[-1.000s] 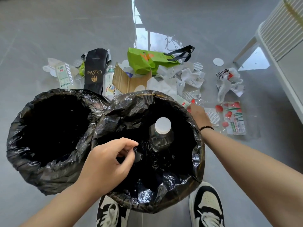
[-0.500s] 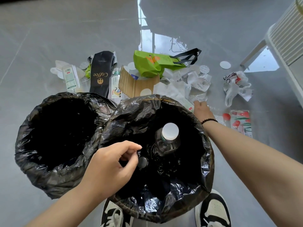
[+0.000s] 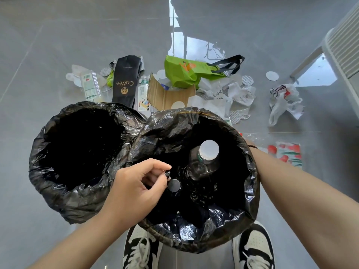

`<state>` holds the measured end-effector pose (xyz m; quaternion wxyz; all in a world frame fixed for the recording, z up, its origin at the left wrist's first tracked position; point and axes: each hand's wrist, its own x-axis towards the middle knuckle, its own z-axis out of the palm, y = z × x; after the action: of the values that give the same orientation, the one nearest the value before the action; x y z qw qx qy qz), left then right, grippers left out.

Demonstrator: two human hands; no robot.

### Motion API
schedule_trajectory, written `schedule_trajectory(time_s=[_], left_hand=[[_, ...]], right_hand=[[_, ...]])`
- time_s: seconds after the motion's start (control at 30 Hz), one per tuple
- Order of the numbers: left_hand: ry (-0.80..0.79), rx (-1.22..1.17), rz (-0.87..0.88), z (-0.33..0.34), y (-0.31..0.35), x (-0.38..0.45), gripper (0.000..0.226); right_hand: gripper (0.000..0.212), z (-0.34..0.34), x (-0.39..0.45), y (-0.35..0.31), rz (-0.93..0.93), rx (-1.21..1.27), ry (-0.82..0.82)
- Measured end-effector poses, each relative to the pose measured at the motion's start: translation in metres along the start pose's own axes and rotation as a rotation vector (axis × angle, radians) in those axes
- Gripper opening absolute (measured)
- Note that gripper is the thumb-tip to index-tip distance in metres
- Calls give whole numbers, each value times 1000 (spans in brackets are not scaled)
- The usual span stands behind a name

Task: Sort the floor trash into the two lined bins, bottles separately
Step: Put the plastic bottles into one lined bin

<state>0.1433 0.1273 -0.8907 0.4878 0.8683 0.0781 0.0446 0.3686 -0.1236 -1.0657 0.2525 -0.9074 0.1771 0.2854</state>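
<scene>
- Since a second ago, our right hand has slipped behind the right bin; its grip we cannot tell
- Our left hand pinches the liner above a dark-capped bottle
- Clear bottle stands inside; left bin touches alongside

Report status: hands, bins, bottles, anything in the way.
Left hand over right bin, pinching a bit of liner. Right hand hidden behind that bin's rim. White-capped bottle and dark-capped bottle inside. Left bin looks dark, contents unclear.
</scene>
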Motion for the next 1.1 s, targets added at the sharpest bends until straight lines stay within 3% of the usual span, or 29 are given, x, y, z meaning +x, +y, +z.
schedule_trajectory(time_s=[0.17, 0.27, 0.37, 0.4, 0.53, 0.6, 0.7, 0.87, 1.0, 1.03, 1.1], left_hand=[[-6, -18, -28, 0, 2, -9, 22], [-2, -34, -43, 3, 7, -13, 23], [17, -64, -73, 9, 14, -13, 29], [25, -77, -83, 11, 16, -12, 30], [26, -128, -115, 22, 26, -5, 29], [10, -136, -114, 27, 30, -2, 30], [-24, -170, -115, 37, 38, 3, 27], [-72, -203, -119, 49, 50, 6, 21], [-72, -207, -76, 55, 56, 9, 18], [-78, -223, -57, 55, 57, 9, 17], [-130, -304, -58, 53, 60, 11, 33]], right_hand=[[38, -17, -35, 34, -86, 169, -105], [23, -30, -72, 49, 24, 563, -133], [51, -37, -101, 65, 53, 779, -176], [51, -41, -114, 66, 46, 847, -166], [12, -62, -150, 76, -2, 1130, -113], [9, -74, -161, 79, -40, 1227, -66], [22, -92, -173, 75, -116, 1364, -43], [46, -113, -189, 53, -239, 1500, -134], [22, -122, -210, 31, -402, 1450, -267], [24, -122, -214, 25, -453, 1427, -312], [54, -117, -224, 16, -547, 1373, -420]])
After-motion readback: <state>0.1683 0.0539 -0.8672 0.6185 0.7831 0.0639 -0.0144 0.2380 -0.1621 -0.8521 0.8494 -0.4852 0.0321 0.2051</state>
